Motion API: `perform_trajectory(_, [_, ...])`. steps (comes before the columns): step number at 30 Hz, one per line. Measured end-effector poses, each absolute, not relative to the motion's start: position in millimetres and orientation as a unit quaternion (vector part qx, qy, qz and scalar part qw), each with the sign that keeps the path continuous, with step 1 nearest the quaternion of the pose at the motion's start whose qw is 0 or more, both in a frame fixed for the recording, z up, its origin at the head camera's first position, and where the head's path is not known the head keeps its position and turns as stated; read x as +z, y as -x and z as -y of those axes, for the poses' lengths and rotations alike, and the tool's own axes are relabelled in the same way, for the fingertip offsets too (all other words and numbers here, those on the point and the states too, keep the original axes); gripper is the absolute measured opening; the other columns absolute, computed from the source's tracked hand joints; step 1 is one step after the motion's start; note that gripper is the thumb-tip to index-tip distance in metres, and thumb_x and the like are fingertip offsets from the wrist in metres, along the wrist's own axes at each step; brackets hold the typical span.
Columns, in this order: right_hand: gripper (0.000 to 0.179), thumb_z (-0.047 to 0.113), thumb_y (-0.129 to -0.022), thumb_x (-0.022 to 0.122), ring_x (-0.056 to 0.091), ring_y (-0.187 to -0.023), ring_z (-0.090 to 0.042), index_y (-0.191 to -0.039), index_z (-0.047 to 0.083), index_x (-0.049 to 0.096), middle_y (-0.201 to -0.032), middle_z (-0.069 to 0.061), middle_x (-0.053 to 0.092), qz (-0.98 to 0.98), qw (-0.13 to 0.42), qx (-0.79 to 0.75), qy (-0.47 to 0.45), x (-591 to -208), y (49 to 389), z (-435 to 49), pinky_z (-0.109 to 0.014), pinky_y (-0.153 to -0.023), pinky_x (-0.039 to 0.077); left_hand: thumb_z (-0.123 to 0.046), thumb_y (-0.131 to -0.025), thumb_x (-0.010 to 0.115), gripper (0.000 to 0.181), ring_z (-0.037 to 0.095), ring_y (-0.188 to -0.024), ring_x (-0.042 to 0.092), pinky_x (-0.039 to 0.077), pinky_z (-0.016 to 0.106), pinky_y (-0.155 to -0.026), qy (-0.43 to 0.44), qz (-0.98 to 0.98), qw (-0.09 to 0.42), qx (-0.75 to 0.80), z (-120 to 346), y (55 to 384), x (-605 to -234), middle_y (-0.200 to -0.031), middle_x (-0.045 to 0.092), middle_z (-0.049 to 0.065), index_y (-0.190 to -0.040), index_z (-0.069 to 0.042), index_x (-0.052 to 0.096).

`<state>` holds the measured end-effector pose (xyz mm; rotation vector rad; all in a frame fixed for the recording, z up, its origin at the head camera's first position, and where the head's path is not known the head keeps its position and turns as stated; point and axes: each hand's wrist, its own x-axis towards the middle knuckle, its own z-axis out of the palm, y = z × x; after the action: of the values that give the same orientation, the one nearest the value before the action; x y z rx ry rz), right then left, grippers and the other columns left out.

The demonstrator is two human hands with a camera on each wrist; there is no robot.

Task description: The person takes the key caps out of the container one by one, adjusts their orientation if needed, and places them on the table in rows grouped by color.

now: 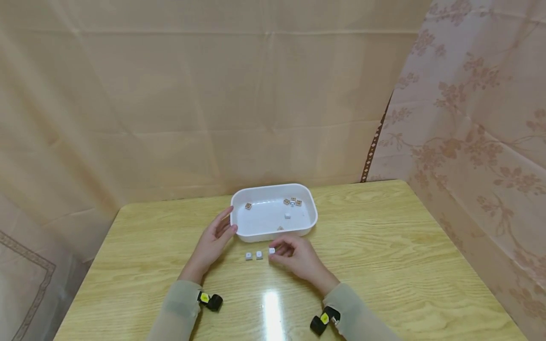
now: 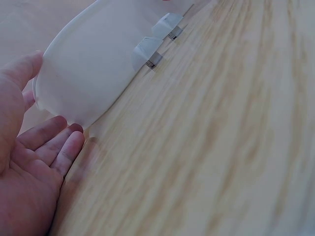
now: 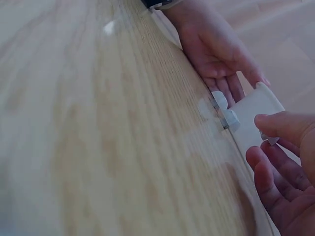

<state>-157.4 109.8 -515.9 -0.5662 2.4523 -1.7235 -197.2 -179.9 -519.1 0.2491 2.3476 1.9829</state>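
Note:
My right hand pinches a small white keycap between thumb and fingertips, just in front of the white tray. In the right wrist view most of that keycap is hidden by the fingers. To its left, two more white keycaps stand in a row on the table, each on a greyish base with a dark part low on its side. My left hand lies at the tray's left end, thumb and fingers loosely spread and touching its side. The left wrist view shows its relaxed fingers low by the tray wall.
Inside the tray are several small brown-and-white pieces, mostly at the back right, and a loose white keycap. The wooden table ends just behind the tray, where a beige curtain hangs. Glare shows near the front.

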Motion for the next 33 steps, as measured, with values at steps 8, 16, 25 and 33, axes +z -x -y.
perform_trajectory(8, [0.022, 0.012, -0.090, 0.091, 0.074, -0.088, -0.013, -0.110, 0.012, 0.082, -0.104, -0.001, 0.077, -0.805, 0.039, -0.563, 0.182, -522.4, 159.0, -108.7, -0.026, -0.077, 0.064, -0.016, -0.111, 0.067, 0.062, 0.039, -0.152, 0.049, 0.047, 0.025, -0.116, -0.081, -0.765, 0.031, 0.638, 180.1, 197.1, -520.1, -0.167, 0.047, 0.023, -0.168, -0.016, 0.044])
perform_trajectory(16, [0.023, 0.018, -0.090, 0.093, 0.063, -0.076, -0.008, -0.110, 0.017, 0.083, -0.095, 0.005, 0.072, -0.826, 0.035, -0.532, 0.184, -526.1, 162.1, -109.1, -0.023, -0.067, 0.056, -0.020, -0.112, 0.067, 0.061, 0.039, -0.153, 0.049, 0.046, 0.027, -0.118, -0.079, -0.770, 0.032, 0.632, 180.6, 197.5, -520.0, -0.168, 0.047, 0.022, -0.169, -0.018, 0.044])
perform_trajectory(25, [0.023, 0.020, -0.089, 0.093, 0.059, -0.072, -0.006, -0.110, 0.018, 0.083, -0.088, 0.009, 0.067, -0.837, 0.031, -0.513, 0.188, -525.6, 163.1, -108.3, -0.023, -0.064, 0.052, -0.020, -0.111, 0.068, 0.062, 0.037, -0.152, 0.050, 0.047, 0.025, -0.116, -0.074, -0.771, 0.033, 0.632, 181.3, 197.8, -519.8, -0.168, 0.047, 0.020, -0.169, -0.020, 0.044])
perform_trajectory(33, [0.022, 0.019, -0.089, 0.094, 0.059, -0.071, -0.006, -0.109, 0.016, 0.084, -0.090, 0.008, 0.068, -0.842, 0.027, -0.505, 0.187, -525.3, 162.4, -107.0, -0.023, -0.064, 0.053, -0.020, -0.112, 0.067, 0.062, 0.040, -0.151, 0.050, 0.048, 0.028, -0.117, -0.080, -0.775, 0.028, 0.626, 181.2, 198.1, -520.7, -0.167, 0.047, 0.022, -0.169, -0.018, 0.043])
